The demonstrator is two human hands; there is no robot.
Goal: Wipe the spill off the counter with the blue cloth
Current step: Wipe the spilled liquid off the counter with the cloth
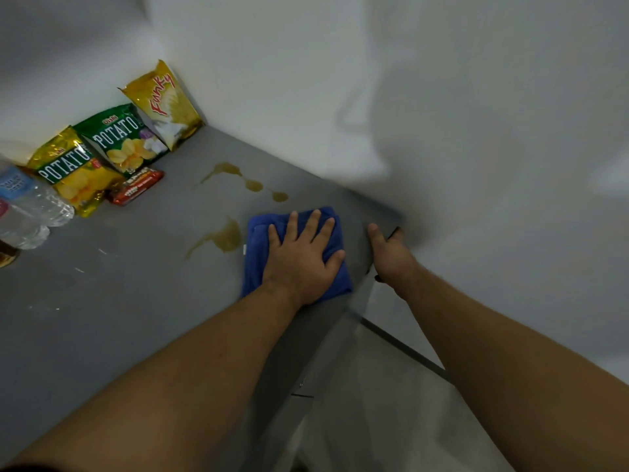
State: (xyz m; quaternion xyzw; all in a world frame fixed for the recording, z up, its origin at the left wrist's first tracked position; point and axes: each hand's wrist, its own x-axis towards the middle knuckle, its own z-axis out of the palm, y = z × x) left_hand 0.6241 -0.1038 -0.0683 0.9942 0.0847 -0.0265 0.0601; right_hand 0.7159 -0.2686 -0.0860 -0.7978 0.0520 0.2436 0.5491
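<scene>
Behind the spill [235, 178], bags [121, 139] read "POTATO", "Funky".

blue cloth [258, 233] mostly under my left hand [301, 264] | right hand [391, 255] fingers over counter [136, 301] edge, can't see them | water bottles [30, 206] cut by left edge, labels blurred | red packet [138, 185] text unreadable
</scene>
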